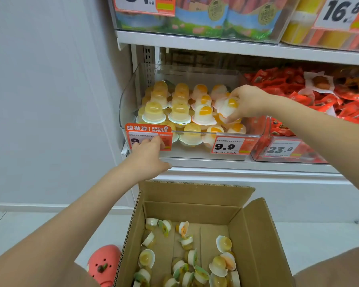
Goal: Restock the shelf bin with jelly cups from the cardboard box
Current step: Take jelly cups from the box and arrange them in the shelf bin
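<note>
A clear plastic shelf bin (129,96) holds several jelly cups (179,112) stacked upside down in rows. At the bin's right side my right hand (249,102) grips a white jelly cup with an orange centre (229,106), tilted just above the stack. My left hand (147,156) rests with straight fingers on the bin's front left corner, over an orange price label (151,129). Below, an open cardboard box (251,241) on the floor contains several loose jelly cups (222,264) lying on their sides.
A second bin of red snack packets (298,96) stands right of the jelly bin. The shelf above (216,44) carries bagged goods. A white wall is at the left. A red slipper with a face (104,264) sits beside the box. My knee (336,268) is at bottom right.
</note>
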A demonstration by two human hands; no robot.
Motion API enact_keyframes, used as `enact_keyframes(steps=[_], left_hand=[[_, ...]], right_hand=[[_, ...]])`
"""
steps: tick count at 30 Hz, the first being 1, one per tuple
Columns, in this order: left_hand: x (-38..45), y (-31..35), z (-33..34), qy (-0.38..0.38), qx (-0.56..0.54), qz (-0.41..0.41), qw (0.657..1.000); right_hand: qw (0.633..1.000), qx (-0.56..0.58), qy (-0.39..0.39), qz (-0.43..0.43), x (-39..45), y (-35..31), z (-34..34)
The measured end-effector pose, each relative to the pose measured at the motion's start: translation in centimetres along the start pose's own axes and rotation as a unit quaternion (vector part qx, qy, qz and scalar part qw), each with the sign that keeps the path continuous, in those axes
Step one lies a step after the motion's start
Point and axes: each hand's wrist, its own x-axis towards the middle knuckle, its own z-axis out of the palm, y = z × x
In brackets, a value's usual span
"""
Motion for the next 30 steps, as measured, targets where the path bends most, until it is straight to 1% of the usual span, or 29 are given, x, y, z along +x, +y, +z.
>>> enact_keyframes(steps=[10, 14, 18, 21, 30], left_hand=[[0.0, 0.6, 0.0, 0.0, -0.005, -0.013, 1.0], [-0.1, 0.7, 0.0, 0.001, -0.007, -0.016, 1.0], [-0.2, 0.9, 0.0, 0.002, -0.009, -0.017, 1.0], [-0.2, 0.9, -0.1, 0.003, -0.01, -0.02, 1.0], [-0.5, 1.0, -0.1, 0.004, -0.015, -0.019, 1.0]], right_hand=[[0.998, -0.031, -0.056, -0.019, 0.8, 0.4, -0.5], [0.997, -0.022, -0.069, -0.028, 1.0, 0.5, -0.5], [0.993, -0.018, -0.102, -0.054, 0.8, 0.4, -0.2], [0.993, -0.017, -0.091, -0.071, 0.7, 0.6, 0.4], [0.992, -0.018, -0.106, -0.063, 0.8, 0.6, 0.5]])
